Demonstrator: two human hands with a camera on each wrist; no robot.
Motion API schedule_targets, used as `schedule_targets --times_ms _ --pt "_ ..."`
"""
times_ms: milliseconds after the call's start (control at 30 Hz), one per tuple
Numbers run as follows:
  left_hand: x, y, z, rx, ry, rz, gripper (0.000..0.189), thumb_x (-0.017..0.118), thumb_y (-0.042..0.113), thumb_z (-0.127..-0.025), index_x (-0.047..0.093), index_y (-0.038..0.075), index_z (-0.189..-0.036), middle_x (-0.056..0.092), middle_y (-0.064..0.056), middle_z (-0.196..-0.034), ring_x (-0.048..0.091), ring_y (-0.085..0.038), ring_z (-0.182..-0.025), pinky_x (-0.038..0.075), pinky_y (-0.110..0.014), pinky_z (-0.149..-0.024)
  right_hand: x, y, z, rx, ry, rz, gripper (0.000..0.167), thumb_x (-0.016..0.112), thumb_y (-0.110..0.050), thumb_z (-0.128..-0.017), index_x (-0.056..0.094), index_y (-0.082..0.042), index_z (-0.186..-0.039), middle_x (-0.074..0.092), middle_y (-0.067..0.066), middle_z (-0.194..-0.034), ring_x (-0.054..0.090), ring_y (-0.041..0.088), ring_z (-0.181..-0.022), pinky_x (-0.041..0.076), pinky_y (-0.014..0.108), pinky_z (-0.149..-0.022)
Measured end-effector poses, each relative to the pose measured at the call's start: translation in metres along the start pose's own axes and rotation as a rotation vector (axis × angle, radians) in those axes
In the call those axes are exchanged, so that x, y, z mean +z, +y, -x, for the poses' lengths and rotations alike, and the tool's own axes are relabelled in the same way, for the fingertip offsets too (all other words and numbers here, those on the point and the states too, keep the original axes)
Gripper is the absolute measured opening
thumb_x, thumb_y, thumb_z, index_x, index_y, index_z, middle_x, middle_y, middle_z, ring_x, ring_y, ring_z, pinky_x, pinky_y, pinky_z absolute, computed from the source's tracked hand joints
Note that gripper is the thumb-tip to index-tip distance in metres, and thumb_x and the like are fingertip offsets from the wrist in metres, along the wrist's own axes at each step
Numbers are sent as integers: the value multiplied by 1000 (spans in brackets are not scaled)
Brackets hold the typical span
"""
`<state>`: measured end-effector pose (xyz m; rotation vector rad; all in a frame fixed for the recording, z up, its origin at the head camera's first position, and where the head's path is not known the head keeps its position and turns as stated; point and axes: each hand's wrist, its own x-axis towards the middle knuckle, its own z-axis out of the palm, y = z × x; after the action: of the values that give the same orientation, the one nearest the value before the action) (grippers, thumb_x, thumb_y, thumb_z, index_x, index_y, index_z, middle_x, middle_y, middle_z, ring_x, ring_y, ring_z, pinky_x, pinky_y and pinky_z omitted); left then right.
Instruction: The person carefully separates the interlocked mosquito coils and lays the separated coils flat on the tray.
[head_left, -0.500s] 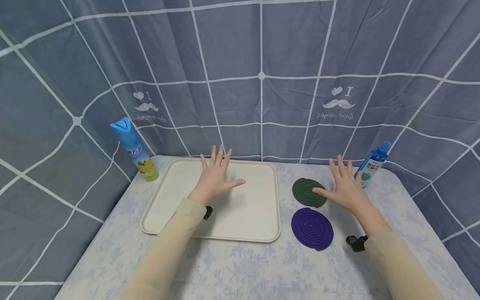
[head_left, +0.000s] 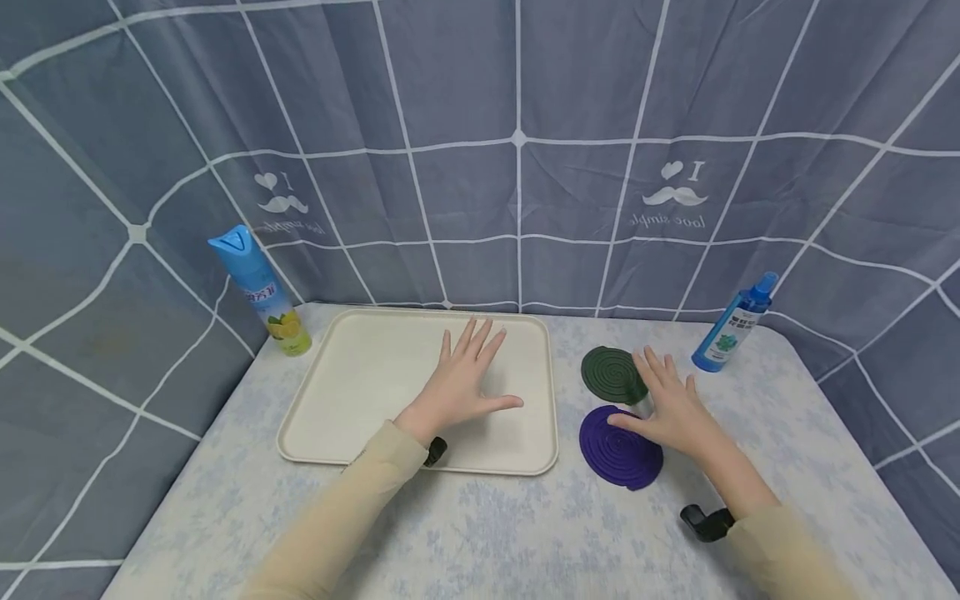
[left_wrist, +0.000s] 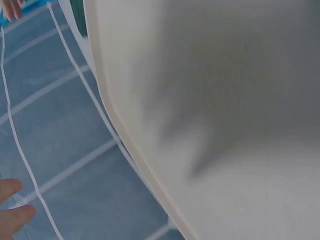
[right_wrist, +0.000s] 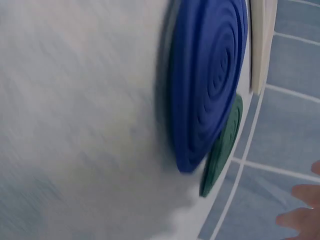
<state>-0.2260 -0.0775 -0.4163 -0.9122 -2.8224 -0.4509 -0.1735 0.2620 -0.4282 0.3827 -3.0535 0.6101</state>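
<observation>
My left hand (head_left: 457, 387) hovers over the cream tray (head_left: 367, 383), fingers spread and holding nothing; its shadow falls on the tray floor in the left wrist view. On the right, my right hand (head_left: 667, 408) is held with fingers apart above the edges of two coiled spiral discs. The dark green disc (head_left: 609, 373) lies farther back, the purple disc (head_left: 618, 450) nearer to me. In the head view the right thumb overlaps the purple disc and the fingertips overlap the green one's edge. The right wrist view shows both discs (right_wrist: 215, 75) flat on the table.
A blue and yellow-green spray can (head_left: 262, 292) stands at the tray's left rear. Behind the right hand is a blue spray bottle (head_left: 735, 325) with a white label. A dark checked curtain (head_left: 450, 192) hangs along the back and sides of the pale, blue-patterned table (head_left: 480, 533).
The left hand has shifted right and toward me over the tray. The right hand has come nearer and slightly left, from beside the blue bottle to over the discs' edges.
</observation>
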Motion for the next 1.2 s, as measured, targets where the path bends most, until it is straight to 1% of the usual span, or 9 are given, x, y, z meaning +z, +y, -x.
schedule_targets --times_ms 100,300,433,533,600,733,933,1100,1200 --pt "8 11 2 51 -14 10 102 65 69 -81 28 10 -155 24 -17 -162 17 -39 -150 16 -70 -115 7 -4 7 -3 -27 -3 112 74 -60 -78 18 -2 -156 15 29 -160 9 59 -143 9 82 -104" --pt "22 32 3 108 -98 40 94 65 66 -83 35 8 -152 35 -15 -157 25 -36 -148 26 -62 -116 20 -9 19 30 -92 -9 111 80 -55 -73 28 4 -152 24 32 -156 24 58 -139 19 81 -103" --pt "33 49 0 130 -162 42 88 64 65 -85 40 10 -149 42 -13 -152 32 -34 -145 32 -54 -115 27 -10 26 73 -128 1 111 83 -54 -70 32 5 -149 33 34 -150 39 57 -131 34 76 -98" --pt "42 64 -5 144 -205 22 85 64 64 -85 43 11 -147 47 -9 -149 37 -30 -142 36 -49 -114 28 -11 30 100 -140 10 112 86 -53 -67 34 6 -147 39 36 -144 46 57 -124 43 71 -92" --pt "48 74 -8 153 -232 15 83 65 63 -85 44 11 -147 50 -8 -147 39 -27 -140 38 -46 -113 29 -10 32 118 -147 14 114 87 -52 -65 35 8 -146 41 37 -140 48 56 -122 46 69 -90" --pt "62 92 -15 171 -269 -10 82 66 63 -84 46 12 -145 53 -6 -143 42 -24 -137 40 -42 -110 30 -7 35 163 -164 25 119 90 -52 -60 35 15 -142 43 38 -137 46 55 -122 46 68 -92" --pt "78 111 -23 154 -290 -76 81 68 63 -83 48 12 -143 57 -3 -137 46 -19 -132 41 -38 -107 34 -3 38 206 -172 47 118 90 -53 -60 38 18 -138 44 36 -130 42 51 -117 44 66 -91" --pt "86 122 -26 112 -299 -174 93 69 69 -78 43 12 -147 57 -2 -138 47 -18 -128 40 -41 -102 34 -2 36 211 -157 41 111 90 -50 -61 43 17 -136 45 32 -123 44 46 -110 46 64 -87" --pt "88 126 -27 88 -293 -203 99 74 70 -72 43 12 -147 58 -2 -136 48 -18 -125 41 -44 -101 33 -4 33 216 -164 41 109 91 -50 -60 46 17 -133 46 32 -122 44 46 -109 46 64 -86"
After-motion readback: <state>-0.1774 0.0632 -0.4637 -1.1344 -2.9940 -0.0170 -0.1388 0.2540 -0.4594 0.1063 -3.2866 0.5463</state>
